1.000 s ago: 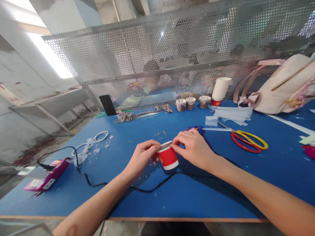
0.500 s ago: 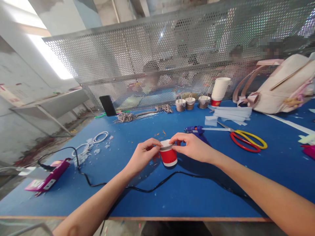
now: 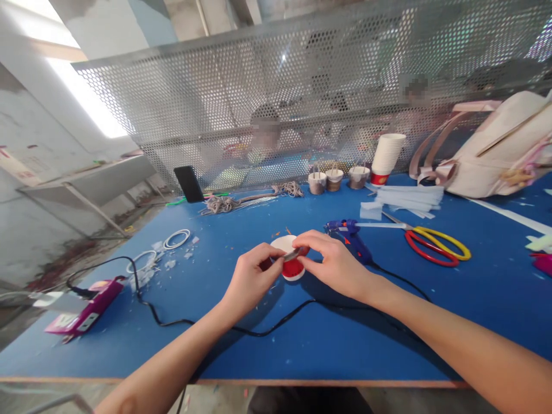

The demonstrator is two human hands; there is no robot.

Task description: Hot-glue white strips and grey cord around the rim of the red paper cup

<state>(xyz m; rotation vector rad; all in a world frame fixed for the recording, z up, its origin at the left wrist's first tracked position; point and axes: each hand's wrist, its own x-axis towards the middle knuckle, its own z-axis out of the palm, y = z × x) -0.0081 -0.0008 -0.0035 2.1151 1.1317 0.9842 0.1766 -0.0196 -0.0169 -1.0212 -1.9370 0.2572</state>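
A red paper cup (image 3: 292, 267) with a white inside stands on the blue table (image 3: 328, 339) between my hands, its mouth tipped toward me. My left hand (image 3: 252, 279) pinches the cup's near left rim. My right hand (image 3: 332, 261) grips the right side, and its fingers press a thin pale strip across the rim. A blue glue gun (image 3: 351, 233) lies just behind my right hand, its black cord (image 3: 267, 329) running under my wrists.
Red and yellow scissors (image 3: 435, 246) and white paper strips (image 3: 405, 200) lie to the right. A cup stack (image 3: 387, 156), three wrapped cups (image 3: 334, 178), a beige bag (image 3: 500, 149), a phone (image 3: 188, 184), a pink device (image 3: 81, 310) and white rings (image 3: 175, 238) sit around. People sit behind the mesh screen (image 3: 302, 98).
The cup has tilted so its open mouth now faces me more, and both hands have shifted slightly up and away with it. The glue gun shows more fully behind my right hand.
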